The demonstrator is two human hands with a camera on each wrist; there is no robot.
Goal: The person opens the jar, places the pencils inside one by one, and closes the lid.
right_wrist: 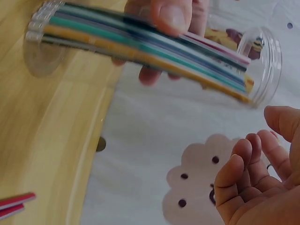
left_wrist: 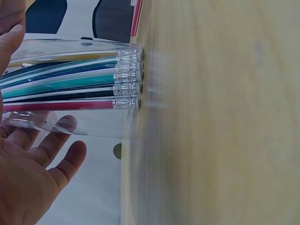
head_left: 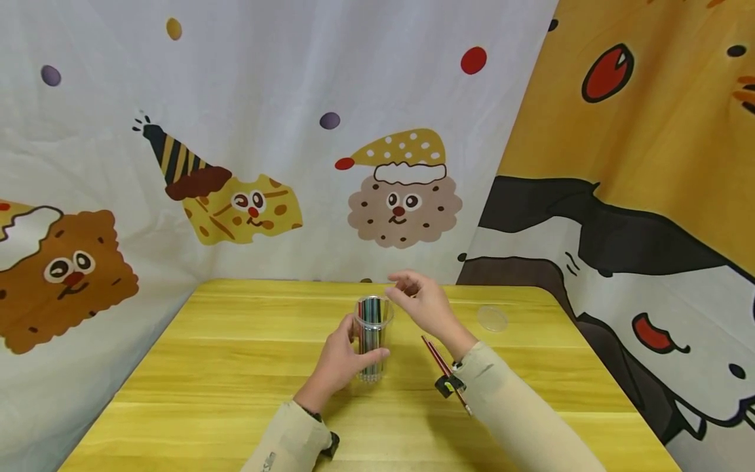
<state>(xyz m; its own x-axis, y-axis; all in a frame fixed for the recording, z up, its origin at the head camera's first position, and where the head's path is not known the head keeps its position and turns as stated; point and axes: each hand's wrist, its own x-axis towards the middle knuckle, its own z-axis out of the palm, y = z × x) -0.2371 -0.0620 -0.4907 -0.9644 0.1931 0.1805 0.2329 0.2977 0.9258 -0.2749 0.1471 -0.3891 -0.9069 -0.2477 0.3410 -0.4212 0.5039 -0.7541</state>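
A clear plastic jar (head_left: 375, 321) stands at the middle of the table, filled with several striped pencils (left_wrist: 70, 84) in green, black, red and yellow. Their metal-banded eraser ends point down to the jar's bottom. My left hand (head_left: 341, 357) grips the jar's side, thumb across the front and the other fingers behind it. Just right of the jar's uncovered mouth hovers my right hand (head_left: 426, 305), its fingers loosely bent around nothing. Below the right forearm lie two or so red pencils (head_left: 438, 355), partly hidden by the wrist and its camera.
A round clear lid (head_left: 492, 318) lies flat to the right on the yellow wood-grain table (head_left: 236, 354). Behind the table's far edge hangs a white curtain (head_left: 265, 78) with cartoon prints, and a darker printed part hangs at the right.
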